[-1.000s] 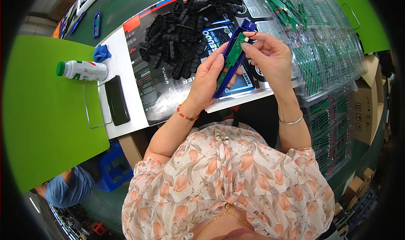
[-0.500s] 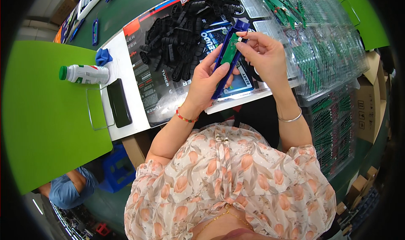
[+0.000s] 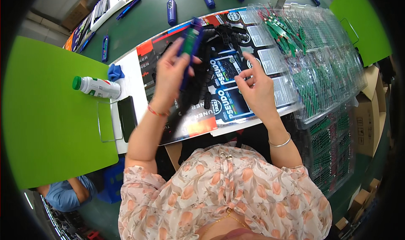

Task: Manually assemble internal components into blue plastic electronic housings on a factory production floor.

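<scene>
Held over the pile of black plastic parts [image 3: 203,77] is a long dark blue casing [image 3: 195,25] with a green circuit board [image 3: 189,42] inside it. My left hand [image 3: 171,73] grips its lower half, fingers and thumb on either side. My right hand [image 3: 256,88] hovers over the printed sheets [image 3: 230,103], to the right of the pile. Its index finger stretches out and the other fingers are loosely bent; nothing shows in them.
Clear trays of green boards [image 3: 312,79] are stacked at the right, with loose wired boards [image 3: 282,33] on top. To the left are a white bottle [image 3: 99,87], a blue crumpled piece [image 3: 115,72] and a phone [image 3: 126,118]. Blue casings [image 3: 171,12] lie along the green belt [image 3: 147,16].
My left hand has carried the casing left, over the black parts, and tilted it more upright. The right hand has let go of the board's end. The view has shifted, showing more casings.
</scene>
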The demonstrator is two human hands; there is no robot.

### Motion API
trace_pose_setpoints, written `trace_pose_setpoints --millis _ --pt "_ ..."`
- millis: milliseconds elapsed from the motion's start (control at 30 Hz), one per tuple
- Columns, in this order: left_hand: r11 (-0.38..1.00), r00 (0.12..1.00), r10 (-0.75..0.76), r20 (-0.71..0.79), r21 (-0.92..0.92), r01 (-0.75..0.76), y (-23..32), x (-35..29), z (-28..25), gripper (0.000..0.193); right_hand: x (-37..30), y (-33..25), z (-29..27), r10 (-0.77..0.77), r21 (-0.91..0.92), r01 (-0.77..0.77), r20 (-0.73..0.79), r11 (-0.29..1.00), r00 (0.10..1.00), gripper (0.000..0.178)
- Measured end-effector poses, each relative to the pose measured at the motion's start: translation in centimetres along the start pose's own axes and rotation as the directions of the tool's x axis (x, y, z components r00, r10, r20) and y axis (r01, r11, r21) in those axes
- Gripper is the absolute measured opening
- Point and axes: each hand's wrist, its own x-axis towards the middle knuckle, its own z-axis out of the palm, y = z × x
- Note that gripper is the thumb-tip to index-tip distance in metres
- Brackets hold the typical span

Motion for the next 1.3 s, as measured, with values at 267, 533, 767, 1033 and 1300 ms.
trace_pose_setpoints --millis 267,533,767,1033,1300 --pt "0.978 0.845 0.035 -0.533 0.192 0.081 -2.6 21.4 -18.8 0.052 2.1 0.8 3.4 -0.161 -0.252 0.199 0.163 0.947 0.973 0.023" --pt "0.641 0.793 0.091 -0.602 0.645 0.416 -7.4 28.3 -21.1 0.049 3.9 -0.2 5.6 -0.247 -0.310 0.330 0.278 0.891 0.928 0.032" --pt "0.146 0.660 0.561 -0.500 0.845 0.515 -5.0 26.2 -17.0 0.041 3.2 -1.2 4.5 -0.342 -0.485 0.487 0.360 0.726 0.868 0.019" --pt "0.104 0.918 0.340 -0.206 0.978 0.181 -6.7 26.6 -13.0 0.058 2.7 -0.9 4.5 -0.319 -0.583 0.482 0.365 0.654 0.875 0.020" --pt "0.913 0.983 -0.073 0.166 -0.386 0.133 1.7 10.2 -2.5 0.037 4.4 -0.3 0.3 0.142 0.265 -0.137 -0.002 0.955 0.990 0.012"
